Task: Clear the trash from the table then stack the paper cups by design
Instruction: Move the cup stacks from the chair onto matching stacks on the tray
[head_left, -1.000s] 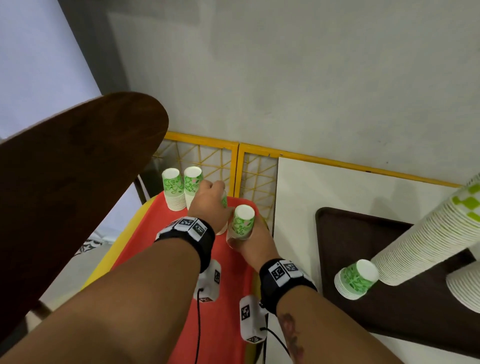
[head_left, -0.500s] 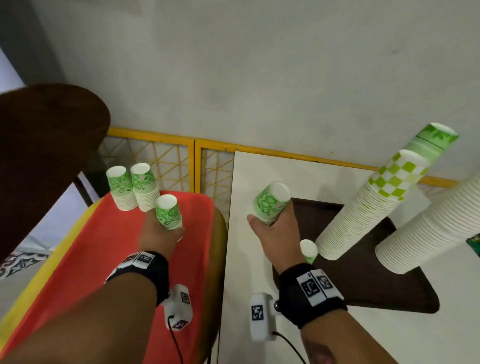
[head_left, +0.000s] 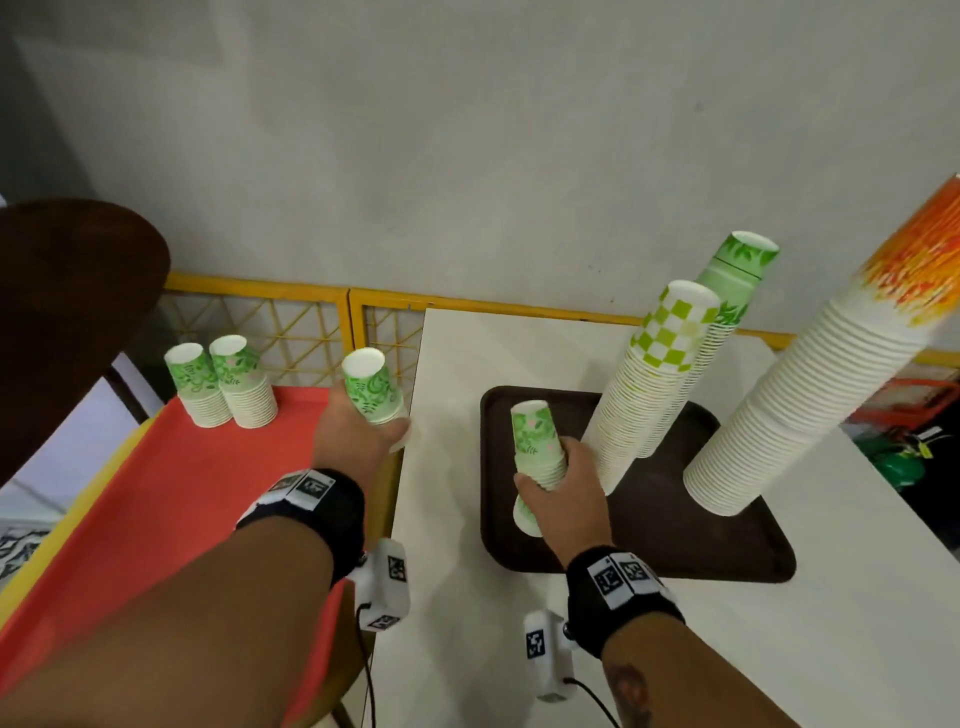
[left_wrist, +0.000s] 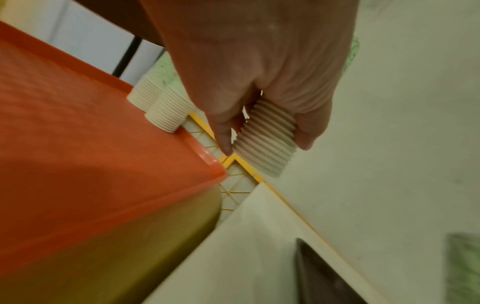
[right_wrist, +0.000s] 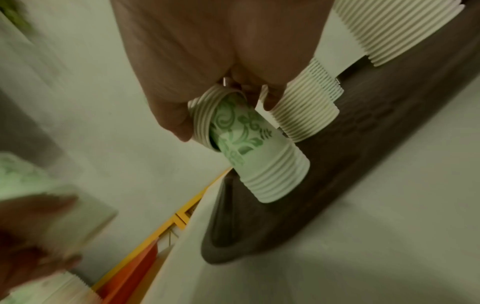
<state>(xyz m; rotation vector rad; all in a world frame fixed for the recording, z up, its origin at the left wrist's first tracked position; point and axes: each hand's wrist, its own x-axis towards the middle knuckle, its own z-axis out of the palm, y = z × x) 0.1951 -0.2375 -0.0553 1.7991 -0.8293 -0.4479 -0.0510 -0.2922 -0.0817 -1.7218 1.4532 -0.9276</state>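
the green swirl cup stack (head_left: 537, 447) is being lowered over its matching stack (right_wrist: 270, 164) on the brown tray (head_left: 727, 545); if it comes down tilted it could jam, or nudge the tall checkered stack (head_left: 644, 395) just beside it and topple it. the right hand (head_left: 566, 499) is curled tight around that stack. the left hand (head_left: 358, 436) grips another swirl stack (head_left: 374, 389) held above the red tray's (head_left: 171, 493) edge, near the white surface (head_left: 441, 597).

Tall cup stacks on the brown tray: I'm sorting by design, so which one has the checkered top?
The checkered stack, just right of the right hand. The stack behind it is leaf-printed; the far-right stack is orange-topped.
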